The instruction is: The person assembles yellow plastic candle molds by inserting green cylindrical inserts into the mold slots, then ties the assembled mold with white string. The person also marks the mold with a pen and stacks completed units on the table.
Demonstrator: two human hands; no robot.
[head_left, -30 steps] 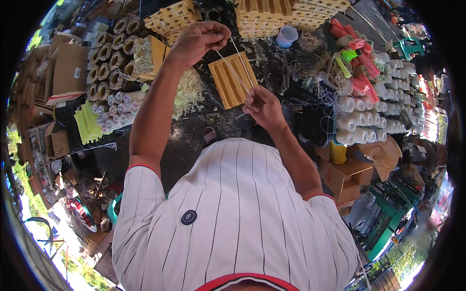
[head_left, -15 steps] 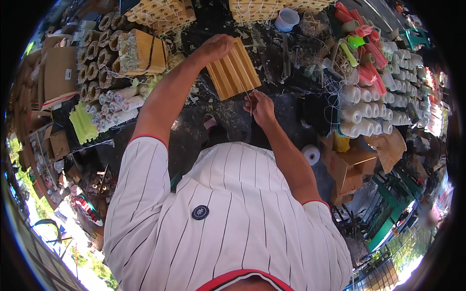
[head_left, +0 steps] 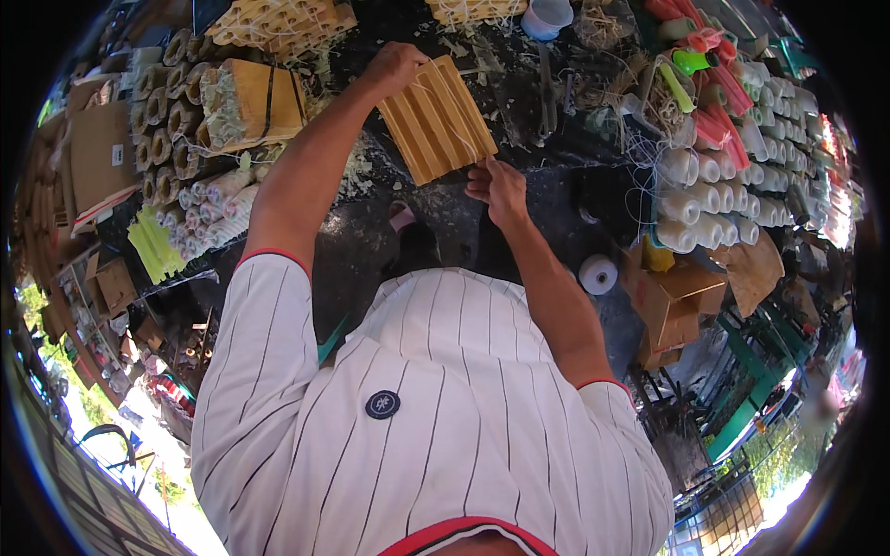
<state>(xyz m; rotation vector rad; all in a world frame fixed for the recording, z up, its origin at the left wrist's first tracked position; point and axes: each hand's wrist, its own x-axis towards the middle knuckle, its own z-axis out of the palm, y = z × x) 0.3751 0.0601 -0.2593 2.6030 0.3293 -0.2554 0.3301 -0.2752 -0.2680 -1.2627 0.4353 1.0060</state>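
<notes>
A yellow-brown board with long parallel grooves (head_left: 423, 130), like a wooden mould, is held tilted over the near edge of the dark worktable. My left hand (head_left: 399, 69) is closed round its far left corner. A thin white string (head_left: 454, 113) lies loosely curved along the board's grooved face, from the far end toward the near right corner. At that corner my right hand (head_left: 503, 193) is closed, thumb and forefinger pinched at the string's near end and touching the board's edge. The string's tip is hidden by the fingers.
Strung yellow blocks (head_left: 269, 28) stand at the far left, with a strapped block (head_left: 248, 102) and hollow tubes (head_left: 185, 120) nearer. A pale cup (head_left: 547, 17) is at the back. White spools (head_left: 680, 206) crowd the right, beside tangled thread. An open cardboard box (head_left: 675, 295) stands below.
Both hands and the board have shifted slightly left and away from me. The string, earlier hanging from my right fingers below the board, now lies slack across its face.
</notes>
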